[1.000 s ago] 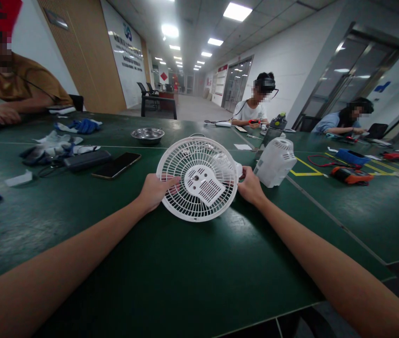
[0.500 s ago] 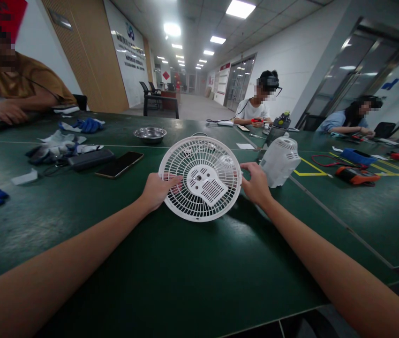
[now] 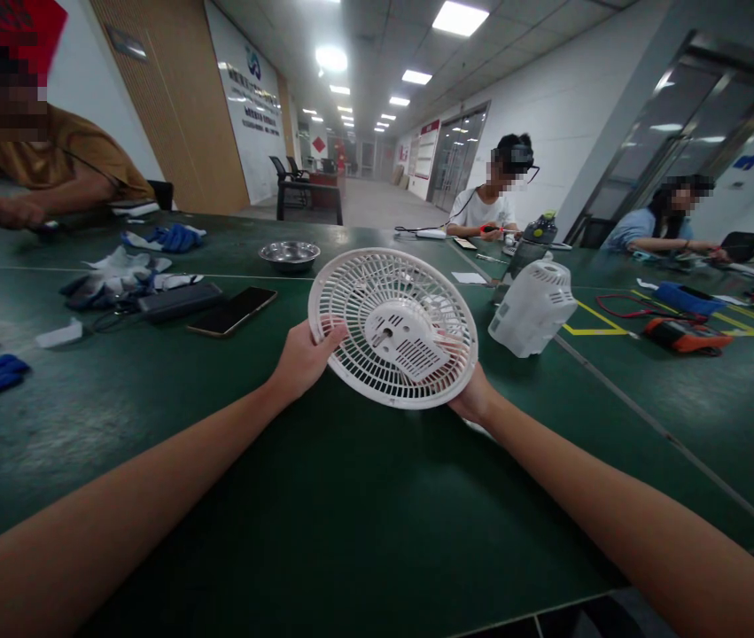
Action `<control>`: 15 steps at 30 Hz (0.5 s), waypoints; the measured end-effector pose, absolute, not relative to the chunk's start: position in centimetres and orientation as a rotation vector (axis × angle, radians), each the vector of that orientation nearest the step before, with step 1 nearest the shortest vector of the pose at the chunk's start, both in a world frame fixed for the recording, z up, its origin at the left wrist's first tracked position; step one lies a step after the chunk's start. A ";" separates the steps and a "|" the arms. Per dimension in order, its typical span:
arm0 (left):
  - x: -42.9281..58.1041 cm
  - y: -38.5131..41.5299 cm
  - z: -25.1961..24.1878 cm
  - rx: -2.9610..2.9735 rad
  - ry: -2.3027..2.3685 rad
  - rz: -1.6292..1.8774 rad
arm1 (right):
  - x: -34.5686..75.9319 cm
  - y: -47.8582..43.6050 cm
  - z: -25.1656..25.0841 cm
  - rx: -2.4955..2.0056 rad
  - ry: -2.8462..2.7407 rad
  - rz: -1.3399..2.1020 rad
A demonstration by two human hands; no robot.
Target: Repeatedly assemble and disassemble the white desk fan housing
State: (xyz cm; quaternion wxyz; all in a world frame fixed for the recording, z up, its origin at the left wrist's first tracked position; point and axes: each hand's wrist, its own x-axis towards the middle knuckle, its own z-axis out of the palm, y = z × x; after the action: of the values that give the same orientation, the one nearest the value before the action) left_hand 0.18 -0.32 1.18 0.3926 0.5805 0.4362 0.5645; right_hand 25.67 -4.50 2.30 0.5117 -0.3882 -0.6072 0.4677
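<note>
A round white fan grille (image 3: 393, 394) is held tilted above the table, with a slotted plate at its centre. My left hand (image 3: 308, 356) grips its left rim, thumb on the face and fingers behind the bars. At the lower right rim, my right hand (image 3: 473, 394) holds the grille from behind; its fingers show partly through the bars. A white plastic housing (image 3: 532, 308) with vent slots stands on the table to the right of the grille. Below my right wrist, a white edge (image 3: 481, 429) of something mostly hidden shows.
On the green table (image 3: 350, 514) lie a phone (image 3: 234, 312), a dark case (image 3: 181, 302), gloves (image 3: 114, 276) and a metal bowl (image 3: 290, 256). Behind the housing stands a bottle (image 3: 529, 244). An orange multimeter (image 3: 686, 336) lies further right. Several people sit around the table.
My right hand has moved from the right rim to behind the lower right of the grille. The grille has shifted right and tilted. At the left, a co-worker's hands have moved.
</note>
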 end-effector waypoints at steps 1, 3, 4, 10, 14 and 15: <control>0.1 0.1 1.0 1.409 1.043 1.438 | 25.9 -4.3 2.2 -0.927 -1.411 1.107; -0.2 0.8 0.6 1.242 0.940 1.445 | 26.5 -4.0 2.3 -0.943 -1.333 1.079; -0.4 1.1 0.4 1.167 0.914 1.433 | 26.8 -4.0 2.4 -0.965 -1.335 1.040; -1.3 1.2 0.5 1.084 0.803 1.213 | 27.4 -4.7 3.3 -1.046 -1.564 0.817; -1.3 0.6 1.2 0.970 0.748 1.083 | 27.7 -4.5 2.5 -1.095 -1.762 0.577; -1.2 0.6 1.4 0.935 0.752 1.068 | 27.8 -4.3 2.3 -1.110 -1.801 0.533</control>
State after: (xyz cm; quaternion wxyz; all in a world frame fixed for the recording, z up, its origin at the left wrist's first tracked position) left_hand -1.22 0.62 1.36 0.6944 0.4189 0.3369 0.4784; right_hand 27.80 -4.31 2.30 0.4618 -0.4512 -0.7322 0.2166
